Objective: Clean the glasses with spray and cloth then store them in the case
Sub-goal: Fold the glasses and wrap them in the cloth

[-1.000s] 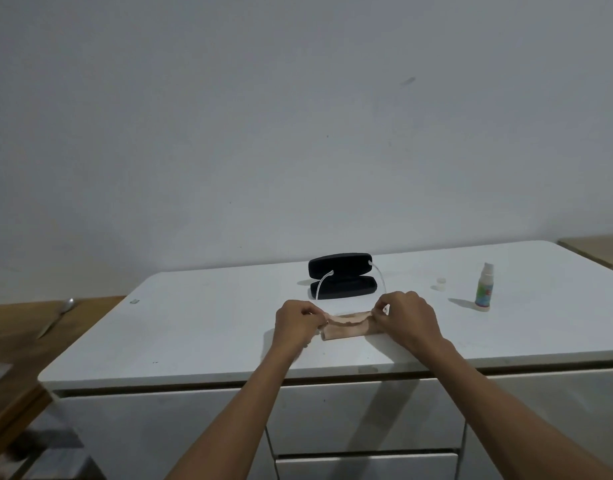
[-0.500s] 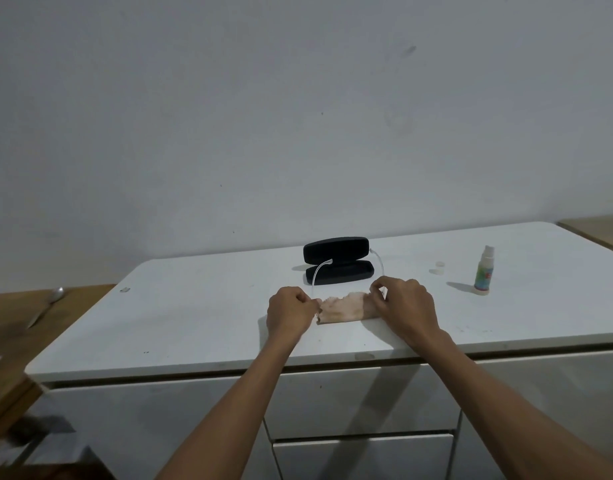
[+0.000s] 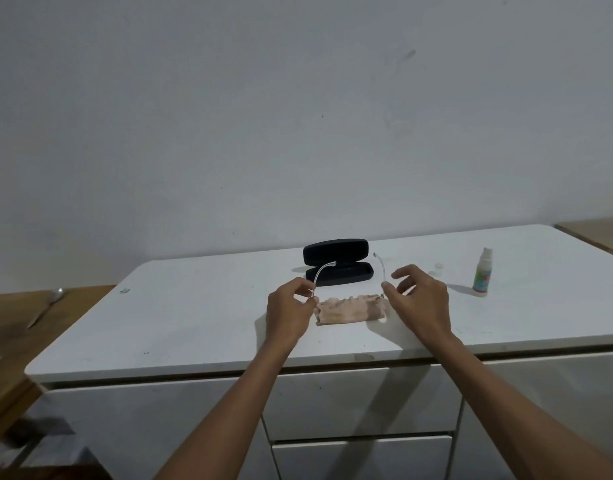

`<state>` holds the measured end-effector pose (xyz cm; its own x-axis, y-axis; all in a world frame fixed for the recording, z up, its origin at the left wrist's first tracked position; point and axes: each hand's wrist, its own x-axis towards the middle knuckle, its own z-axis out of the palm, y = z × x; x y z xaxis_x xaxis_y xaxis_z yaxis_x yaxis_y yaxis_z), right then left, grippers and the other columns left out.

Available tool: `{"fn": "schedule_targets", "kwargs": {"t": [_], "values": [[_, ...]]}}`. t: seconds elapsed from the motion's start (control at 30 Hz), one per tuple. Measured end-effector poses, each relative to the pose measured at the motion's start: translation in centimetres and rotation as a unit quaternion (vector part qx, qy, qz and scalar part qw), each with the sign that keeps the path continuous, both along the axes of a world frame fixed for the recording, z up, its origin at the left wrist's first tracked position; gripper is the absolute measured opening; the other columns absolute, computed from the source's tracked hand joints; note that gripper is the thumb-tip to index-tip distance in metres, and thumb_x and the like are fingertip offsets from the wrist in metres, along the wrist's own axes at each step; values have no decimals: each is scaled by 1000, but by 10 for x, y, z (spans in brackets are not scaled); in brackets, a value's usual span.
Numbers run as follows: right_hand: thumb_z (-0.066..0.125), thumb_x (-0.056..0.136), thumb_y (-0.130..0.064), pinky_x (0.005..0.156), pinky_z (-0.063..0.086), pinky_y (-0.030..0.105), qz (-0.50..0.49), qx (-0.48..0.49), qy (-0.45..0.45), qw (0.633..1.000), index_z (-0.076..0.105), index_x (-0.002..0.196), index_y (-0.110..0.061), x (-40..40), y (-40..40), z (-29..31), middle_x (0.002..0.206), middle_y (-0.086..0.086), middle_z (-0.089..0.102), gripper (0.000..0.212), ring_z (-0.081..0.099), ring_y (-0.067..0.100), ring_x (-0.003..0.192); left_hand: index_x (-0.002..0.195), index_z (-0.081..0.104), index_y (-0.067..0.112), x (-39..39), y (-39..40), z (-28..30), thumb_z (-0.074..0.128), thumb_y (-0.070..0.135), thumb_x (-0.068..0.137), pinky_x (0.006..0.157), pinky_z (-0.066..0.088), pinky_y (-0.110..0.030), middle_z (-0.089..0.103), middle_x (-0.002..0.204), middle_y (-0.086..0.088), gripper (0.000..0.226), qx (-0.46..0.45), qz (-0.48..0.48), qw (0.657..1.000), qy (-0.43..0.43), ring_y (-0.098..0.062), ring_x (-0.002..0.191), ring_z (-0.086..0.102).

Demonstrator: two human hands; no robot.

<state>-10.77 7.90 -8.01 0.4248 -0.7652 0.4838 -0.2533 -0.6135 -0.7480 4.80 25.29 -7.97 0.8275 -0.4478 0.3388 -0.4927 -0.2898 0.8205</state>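
Observation:
A pair of clear-framed glasses sits on the white countertop, its two thin temples pointing away from me toward the case. A crumpled beige cloth is draped over the front of the glasses and hides the lenses. My left hand pinches the left temple near its hinge. At the right temple's base, my right hand has its fingers spread, with the thumb tip touching or nearly touching it. The black glasses case lies open just behind. The spray bottle stands uncapped to the right.
A small white cap lies left of the spray bottle. A spoon rests on the wooden surface at the left. White drawer fronts run below the countertop's front edge. A wall stands close behind the case.
Both hands let go of the cloth's ends and moved apart. The cloth now lies loose over the glasses' front. My right hand's fingers opened; my left hand pinches the left temple.

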Motion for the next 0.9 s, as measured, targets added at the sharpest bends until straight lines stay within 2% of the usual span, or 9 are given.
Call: {"fn": "schedule_targets", "kwargs": {"t": [0.1, 0.2, 0.33, 0.43, 0.5, 0.63, 0.73, 0.8, 0.9], "values": [[79, 82, -31, 72, 57, 33, 50, 53, -25, 997, 74, 107, -31, 1, -5, 3, 87, -11, 75, 26, 70, 8, 70, 87, 74, 28, 1, -1, -1, 75, 13, 86, 76, 60, -40, 73, 83, 17, 15, -2, 1, 1000, -27, -11, 75, 69], [77, 85, -24, 66, 62, 41, 70, 60, -35, 995, 80, 99, -28, 4, -9, 4, 84, -10, 77, 15, 72, 8, 71, 89, 75, 25, 3, -1, -3, 73, 12, 88, 74, 59, -39, 73, 81, 13, 14, -1, -7, 999, -51, -11, 69, 67], [77, 87, -19, 65, 62, 40, 71, 54, -37, 995, 81, 91, -25, 5, -13, 4, 79, -11, 77, 9, 73, 8, 73, 99, 77, 23, 5, -2, -4, 68, 11, 91, 71, 57, -37, 75, 86, 6, 17, 26, -22, 996, -84, -10, 60, 58], [77, 86, -20, 65, 60, 36, 75, 60, -31, 995, 81, 90, -29, 6, -14, 5, 77, -13, 76, 10, 70, 3, 65, 110, 77, 25, 7, -1, 2, 65, 14, 95, 78, 55, -34, 76, 99, 4, 23, 76, -39, 987, -140, -16, 79, 66], [78, 85, -22, 64, 60, 35, 83, 65, -30, 994, 81, 89, -32, 8, -15, 6, 76, -13, 76, 11, 70, 3, 63, 116, 76, 26, 8, -3, 7, 62, 15, 96, 77, 50, -29, 74, 102, 3, 27, 141, -65, 969, -192, -17, 91, 65], [79, 85, -27, 72, 57, 29, 92, 47, -6, 995, 81, 89, -34, 12, -15, 6, 80, -15, 78, 9, 70, 1, 66, 123, 72, 29, 9, -11, 10, 61, 13, 98, 70, 45, -28, 62, 96, 3, 32, 225, -104, 939, -239, -16, 89, 59], [78, 86, -32, 72, 56, 30, 97, 7, 44, 994, 82, 96, -34, 14, -13, 9, 85, -15, 78, 11, 67, 0, 72, 113, 77, 20, 11, -17, 5, 63, 13, 97, 67, 49, -35, 56, 90, 3, 22, 209, -113, 949, -206, -17, 81, 58], [77, 87, -32, 67, 51, 25, 117, -6, 80, 990, 82, 97, -36, 16, -12, 10, 90, -15, 78, 11, 63, 0, 76, 99, 76, 13, 16, -20, 2, 66, 11, 95, 68, 51, -38, 56, 87, 0, 11, 165, -118, 971, -126, -22, 82, 61], [74, 90, -28, 65, 42, 22, 140, -37, 137, 980, 82, 103, -34, 21, -12, 10, 101, -12, 77, 16, 58, 5, 84, 98, 79, 9, 20, -20, 0, 70, 2, 91, 67, 53, -29, 62, 89, -4, 14, 101, -128, 986, -38, -18, 80, 63]]}}
